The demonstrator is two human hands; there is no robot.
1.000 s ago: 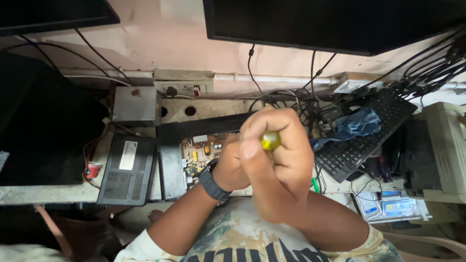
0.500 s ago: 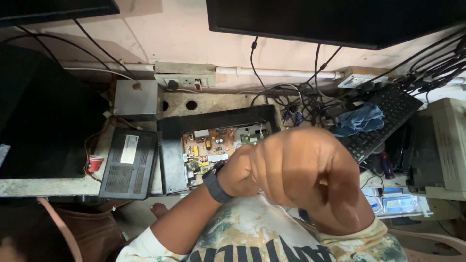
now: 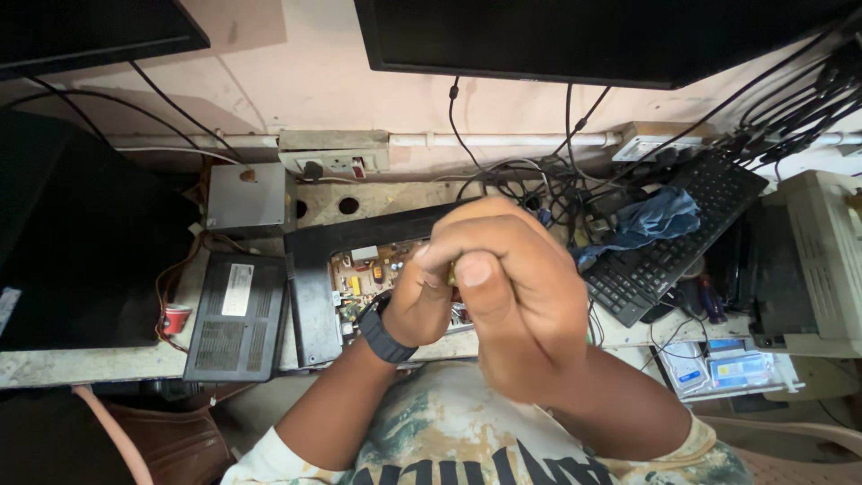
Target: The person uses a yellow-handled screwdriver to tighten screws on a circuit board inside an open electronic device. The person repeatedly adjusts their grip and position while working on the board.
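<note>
Cluttered concrete workbench [image 3: 81, 364] against a pinkish wall, cables hanging down from a dark monitor [image 3: 584, 36]. I note an opened black plastic casing [image 3: 310, 296] lying on the bench; inside it sits a brown circuit board [image 3: 373, 274] with small yellow and grey components, partly hidden by the hands. Just left of it lies a black vented box [image 3: 235, 314], and a grey metal box [image 3: 244, 198] sits behind that. Right hand [image 3: 521, 314] is curled into a fist, thumb up, around a small yellowish object [image 3: 452, 269]; only a sliver shows. Left hand [image 3: 422, 301], wearing a black wristwatch [image 3: 384, 332], is closed against the same object. Black keyboard [image 3: 673, 242] at right carries a blue cloth [image 3: 651, 220].
</note>
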